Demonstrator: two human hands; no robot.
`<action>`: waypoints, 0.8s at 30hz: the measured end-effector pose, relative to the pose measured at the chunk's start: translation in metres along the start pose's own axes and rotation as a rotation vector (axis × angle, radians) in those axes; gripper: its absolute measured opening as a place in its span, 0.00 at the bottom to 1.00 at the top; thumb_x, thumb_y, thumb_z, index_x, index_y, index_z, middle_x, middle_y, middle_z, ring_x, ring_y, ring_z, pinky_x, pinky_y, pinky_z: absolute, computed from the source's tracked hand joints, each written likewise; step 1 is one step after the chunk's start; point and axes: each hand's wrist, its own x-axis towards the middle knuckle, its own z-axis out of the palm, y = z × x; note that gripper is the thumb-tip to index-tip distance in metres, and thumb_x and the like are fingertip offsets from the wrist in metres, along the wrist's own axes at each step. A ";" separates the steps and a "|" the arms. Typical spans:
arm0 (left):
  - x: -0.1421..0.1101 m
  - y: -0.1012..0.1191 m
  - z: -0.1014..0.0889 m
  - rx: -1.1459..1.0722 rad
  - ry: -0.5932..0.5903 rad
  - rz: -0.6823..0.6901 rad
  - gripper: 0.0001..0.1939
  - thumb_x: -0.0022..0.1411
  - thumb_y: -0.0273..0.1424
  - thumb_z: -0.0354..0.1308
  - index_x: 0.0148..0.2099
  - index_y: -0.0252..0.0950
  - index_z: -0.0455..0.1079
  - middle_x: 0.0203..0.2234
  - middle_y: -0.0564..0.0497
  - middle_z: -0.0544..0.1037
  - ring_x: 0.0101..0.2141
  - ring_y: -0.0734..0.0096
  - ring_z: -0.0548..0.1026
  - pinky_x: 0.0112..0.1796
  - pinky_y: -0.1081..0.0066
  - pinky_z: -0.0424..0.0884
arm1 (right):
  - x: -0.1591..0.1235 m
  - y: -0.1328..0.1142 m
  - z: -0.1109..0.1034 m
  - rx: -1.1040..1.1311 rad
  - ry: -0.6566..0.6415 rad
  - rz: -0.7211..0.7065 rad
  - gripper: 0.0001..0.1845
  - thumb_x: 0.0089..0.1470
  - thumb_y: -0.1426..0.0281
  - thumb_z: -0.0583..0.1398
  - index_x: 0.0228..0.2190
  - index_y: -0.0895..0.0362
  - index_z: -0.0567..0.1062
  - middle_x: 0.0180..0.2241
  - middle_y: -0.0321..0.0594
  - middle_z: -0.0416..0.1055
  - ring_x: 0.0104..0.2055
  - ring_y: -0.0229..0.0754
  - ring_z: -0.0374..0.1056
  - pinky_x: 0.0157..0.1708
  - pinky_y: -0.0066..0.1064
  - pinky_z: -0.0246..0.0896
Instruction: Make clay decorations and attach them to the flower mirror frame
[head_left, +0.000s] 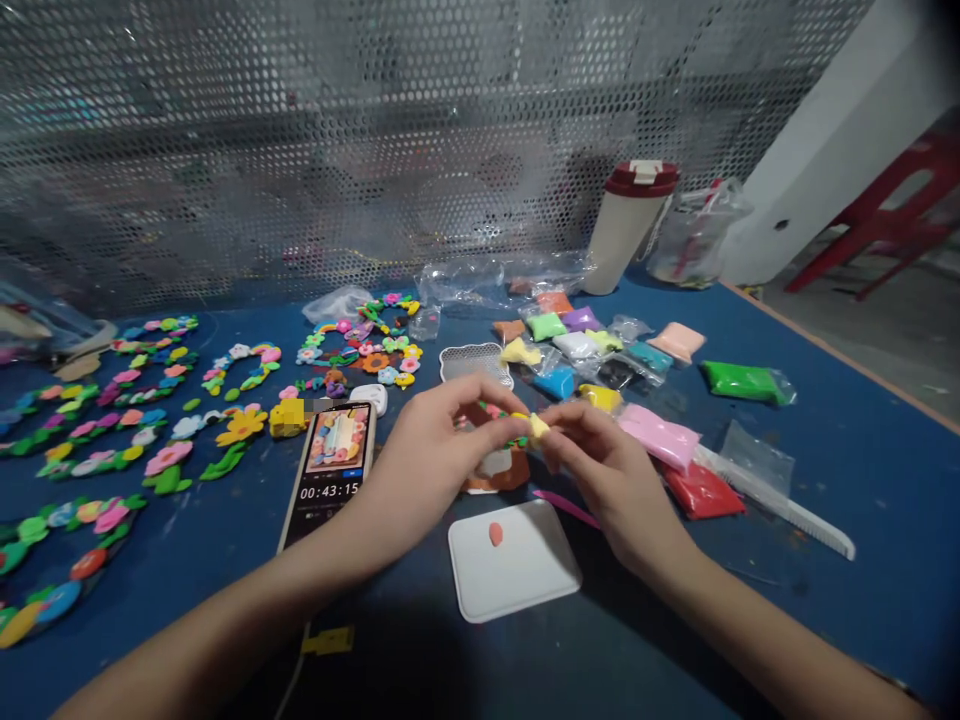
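Observation:
A small lump of pale yellow clay [538, 428] is pinched between the fingertips of my left hand [442, 440] and my right hand [611, 470]. Just below lies a flat orange-brown clay piece [514, 472] with a pale middle, partly covered by my left hand. Bits of green and red show behind my left fingers, too hidden to name. Nearer to me, a white rectangular tray [525, 575] carries a dab of coral-red clay [496, 534]. A pink modelling tool [568, 509] rests beside my right hand.
Packets of coloured clay [574, 346] spread behind and right, with a white comb [787, 510] nearby. A cream tumbler [621, 235] stands at the back. Left lie a phone [330, 460] showing a timer and several flower-decorated clay rings [67, 530]. A perforated metal panel [315, 150] borders the table.

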 end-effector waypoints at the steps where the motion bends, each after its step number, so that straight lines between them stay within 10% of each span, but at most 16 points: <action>1: 0.000 -0.001 0.000 0.035 0.001 0.042 0.02 0.58 0.28 0.59 0.33 0.36 0.72 0.30 0.53 0.73 0.29 0.74 0.71 0.28 0.77 0.67 | 0.000 0.004 -0.003 0.016 0.001 0.007 0.08 0.50 0.62 0.62 0.30 0.54 0.73 0.28 0.34 0.68 0.28 0.35 0.63 0.28 0.27 0.59; 9: 0.003 -0.016 0.010 0.153 -0.014 0.158 0.08 0.56 0.22 0.60 0.33 0.40 0.78 0.39 0.52 0.70 0.41 0.71 0.70 0.41 0.75 0.66 | -0.002 0.007 -0.011 0.038 -0.033 0.081 0.07 0.51 0.64 0.62 0.33 0.50 0.79 0.29 0.35 0.73 0.32 0.38 0.66 0.33 0.31 0.60; 24: 0.004 -0.015 0.013 0.396 -0.137 0.154 0.10 0.67 0.33 0.49 0.33 0.37 0.64 0.30 0.56 0.68 0.34 0.72 0.67 0.35 0.73 0.59 | -0.011 0.005 -0.005 -0.002 0.039 -0.133 0.15 0.47 0.68 0.66 0.38 0.46 0.71 0.34 0.31 0.68 0.32 0.34 0.65 0.33 0.26 0.64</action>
